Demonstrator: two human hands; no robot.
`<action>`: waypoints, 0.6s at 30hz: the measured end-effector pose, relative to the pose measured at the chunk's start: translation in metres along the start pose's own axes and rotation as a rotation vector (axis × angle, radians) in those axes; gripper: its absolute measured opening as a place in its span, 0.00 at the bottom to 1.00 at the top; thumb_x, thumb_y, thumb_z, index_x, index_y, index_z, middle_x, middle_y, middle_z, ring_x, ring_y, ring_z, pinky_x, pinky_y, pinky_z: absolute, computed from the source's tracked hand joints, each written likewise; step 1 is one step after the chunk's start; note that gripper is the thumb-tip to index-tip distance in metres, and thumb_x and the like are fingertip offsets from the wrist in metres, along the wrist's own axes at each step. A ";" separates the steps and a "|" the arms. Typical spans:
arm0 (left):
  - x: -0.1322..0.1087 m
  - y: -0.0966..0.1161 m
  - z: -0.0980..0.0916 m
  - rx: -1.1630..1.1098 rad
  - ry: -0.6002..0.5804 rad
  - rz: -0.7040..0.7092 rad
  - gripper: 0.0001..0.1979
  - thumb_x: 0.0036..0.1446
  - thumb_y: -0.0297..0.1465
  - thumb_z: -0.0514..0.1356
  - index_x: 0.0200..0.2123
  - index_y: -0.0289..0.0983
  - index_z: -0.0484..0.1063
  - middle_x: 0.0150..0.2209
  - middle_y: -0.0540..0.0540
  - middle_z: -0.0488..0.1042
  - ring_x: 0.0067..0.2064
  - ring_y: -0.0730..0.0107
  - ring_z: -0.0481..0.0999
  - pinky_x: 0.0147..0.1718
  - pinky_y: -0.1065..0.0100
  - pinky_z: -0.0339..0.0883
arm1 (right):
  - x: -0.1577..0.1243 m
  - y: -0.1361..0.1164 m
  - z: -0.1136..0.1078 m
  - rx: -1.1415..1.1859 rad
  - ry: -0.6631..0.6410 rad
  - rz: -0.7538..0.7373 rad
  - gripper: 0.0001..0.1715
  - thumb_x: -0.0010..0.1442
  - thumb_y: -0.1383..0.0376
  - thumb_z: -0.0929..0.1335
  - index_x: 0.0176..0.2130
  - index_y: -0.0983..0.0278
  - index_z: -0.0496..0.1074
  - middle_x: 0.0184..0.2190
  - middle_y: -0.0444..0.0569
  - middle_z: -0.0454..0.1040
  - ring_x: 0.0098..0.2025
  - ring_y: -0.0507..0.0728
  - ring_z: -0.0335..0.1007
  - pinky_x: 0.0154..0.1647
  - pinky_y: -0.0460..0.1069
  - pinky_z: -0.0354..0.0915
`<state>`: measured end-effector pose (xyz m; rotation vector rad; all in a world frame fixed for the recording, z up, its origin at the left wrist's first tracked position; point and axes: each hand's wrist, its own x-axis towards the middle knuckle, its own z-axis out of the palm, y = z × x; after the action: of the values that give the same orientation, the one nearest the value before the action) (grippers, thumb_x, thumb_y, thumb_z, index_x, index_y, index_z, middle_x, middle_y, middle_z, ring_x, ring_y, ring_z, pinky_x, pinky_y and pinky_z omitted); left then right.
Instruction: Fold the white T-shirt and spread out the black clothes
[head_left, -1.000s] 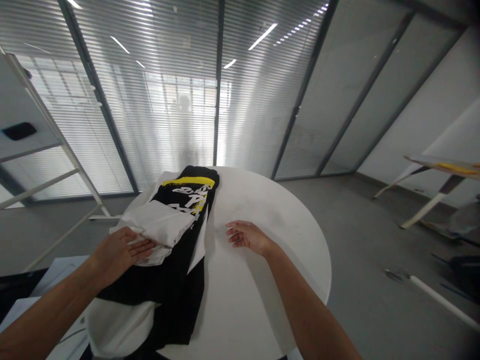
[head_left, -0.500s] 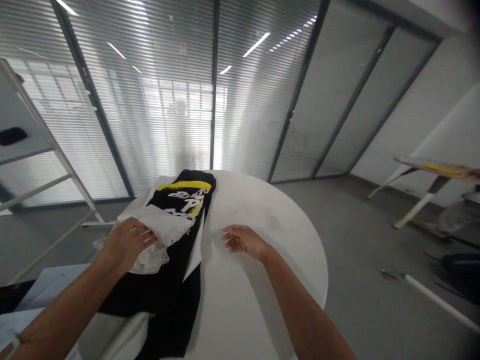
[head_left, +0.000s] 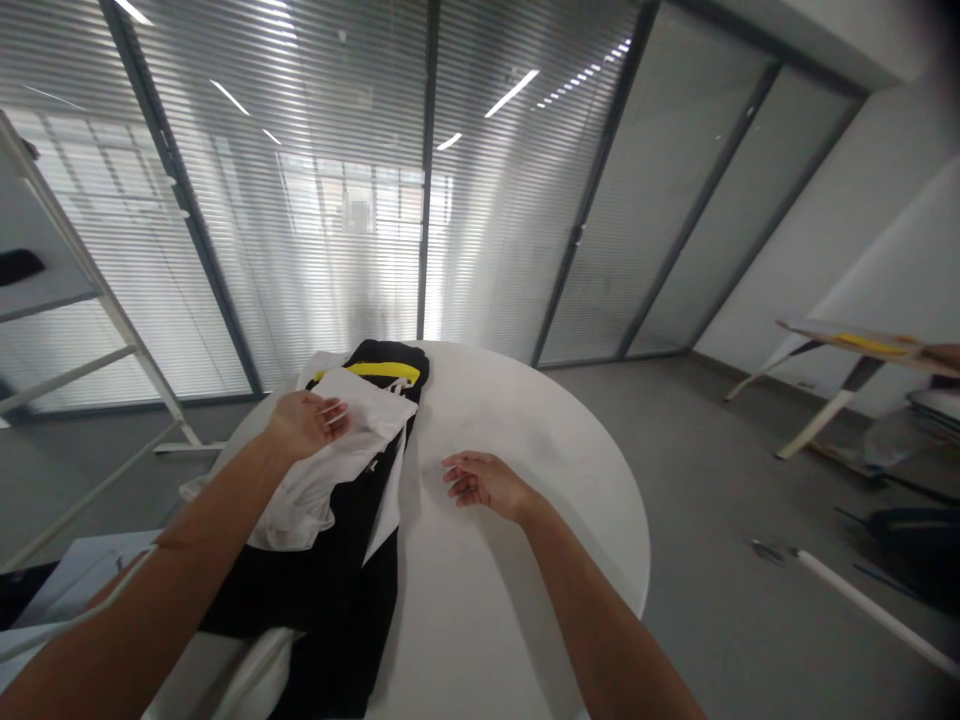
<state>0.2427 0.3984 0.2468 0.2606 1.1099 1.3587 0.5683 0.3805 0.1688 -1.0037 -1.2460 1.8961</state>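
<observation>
White round table [head_left: 540, 440] in a glass-walled office, slatted blinds [head_left: 337, 200] behind it.

Left hand [head_left: 304, 425]: fingers curled and closed on a fold of the white cloth [head_left: 371, 412], holding it over the upper part of the black garment [head_left: 337, 590]. Right hand [head_left: 484, 482]: holds nothing, palm down on bare tabletop, fingers loose and slightly spread, just right of the garment's edge and not touching it.

Garment position: lengthwise between the two hands and under the left one. Its far end, with a yellow band [head_left: 379, 371], sits just beyond the left fingertips. Its near end runs back below my left forearm toward the table's near edge.

Progress, my reading only: one white flap is brought across the printed front and covers most of it. The white cloth under the left wrist is bunched, not flat. The long black lower part lies unfolded at full length, so most of the folding looks undone.

Further out: white slanted frame [head_left: 112, 330] well to the left of the left hand; trestle table [head_left: 847, 345] and a pale pole on the floor [head_left: 870, 605] far right of the right hand.
</observation>
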 end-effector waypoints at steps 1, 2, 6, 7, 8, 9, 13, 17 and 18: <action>0.005 -0.004 -0.005 0.026 0.039 -0.079 0.17 0.52 0.26 0.54 0.46 0.29 0.67 0.35 0.34 0.73 0.38 0.51 0.78 0.31 0.54 0.76 | 0.000 0.000 0.000 0.000 -0.003 0.003 0.16 0.52 0.58 0.73 0.40 0.65 0.74 0.34 0.49 0.76 0.29 0.54 0.74 0.30 0.50 0.69; 0.009 -0.008 -0.010 0.036 0.060 -0.130 0.18 0.53 0.27 0.53 0.47 0.27 0.66 0.36 0.32 0.72 0.39 0.48 0.78 0.31 0.53 0.76 | 0.000 0.000 0.000 -0.002 -0.003 0.006 0.16 0.53 0.58 0.72 0.40 0.65 0.74 0.34 0.49 0.76 0.29 0.54 0.74 0.30 0.50 0.69; 0.015 -0.015 -0.017 -0.006 0.063 -0.155 0.20 0.59 0.31 0.52 0.51 0.24 0.63 0.41 0.27 0.72 0.45 0.44 0.77 0.35 0.51 0.76 | 0.002 0.002 -0.001 -0.024 0.001 0.002 0.16 0.53 0.58 0.72 0.40 0.65 0.75 0.34 0.49 0.76 0.29 0.54 0.74 0.30 0.50 0.69; 0.016 -0.015 -0.016 -0.011 0.053 -0.156 0.19 0.60 0.32 0.52 0.50 0.24 0.64 0.41 0.28 0.72 0.45 0.44 0.77 0.36 0.51 0.76 | 0.002 0.002 -0.001 -0.026 -0.001 -0.001 0.16 0.53 0.58 0.72 0.40 0.65 0.75 0.34 0.49 0.76 0.29 0.54 0.74 0.30 0.50 0.69; 0.018 -0.016 -0.013 -0.001 0.047 -0.155 0.18 0.60 0.33 0.52 0.49 0.26 0.65 0.40 0.29 0.73 0.44 0.46 0.77 0.36 0.51 0.76 | 0.003 0.003 -0.001 -0.024 -0.003 -0.003 0.16 0.53 0.58 0.72 0.40 0.65 0.75 0.34 0.49 0.76 0.29 0.54 0.74 0.30 0.50 0.69; 0.021 -0.017 -0.009 0.021 0.051 -0.149 0.17 0.61 0.33 0.53 0.48 0.27 0.66 0.39 0.31 0.73 0.43 0.47 0.77 0.36 0.51 0.76 | 0.003 0.003 -0.002 -0.021 -0.006 -0.003 0.16 0.53 0.58 0.72 0.40 0.65 0.74 0.34 0.49 0.76 0.29 0.54 0.74 0.30 0.50 0.69; 0.039 -0.025 0.007 0.076 0.101 -0.072 0.09 0.57 0.29 0.59 0.42 0.33 0.69 0.34 0.38 0.74 0.36 0.57 0.78 0.32 0.56 0.77 | 0.002 0.004 -0.002 -0.010 -0.003 -0.009 0.16 0.52 0.59 0.72 0.40 0.65 0.74 0.33 0.49 0.76 0.29 0.54 0.74 0.30 0.50 0.69; 0.053 -0.029 0.018 -0.032 0.128 0.029 0.06 0.59 0.25 0.55 0.41 0.36 0.69 0.29 0.46 0.72 0.27 0.70 0.74 0.26 0.67 0.76 | 0.001 0.002 -0.001 0.001 -0.002 -0.011 0.17 0.52 0.58 0.73 0.40 0.65 0.74 0.33 0.49 0.76 0.29 0.54 0.74 0.30 0.50 0.69; 0.054 -0.028 0.019 -0.065 0.135 0.043 0.06 0.60 0.26 0.55 0.41 0.37 0.69 0.28 0.47 0.71 0.25 0.72 0.73 0.24 0.70 0.74 | 0.001 0.001 -0.001 0.003 -0.004 -0.009 0.17 0.52 0.58 0.73 0.40 0.65 0.74 0.33 0.49 0.76 0.29 0.54 0.74 0.30 0.50 0.69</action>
<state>0.2653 0.4453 0.2099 0.1478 1.1753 1.4650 0.5681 0.3810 0.1670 -0.9920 -1.2479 1.8929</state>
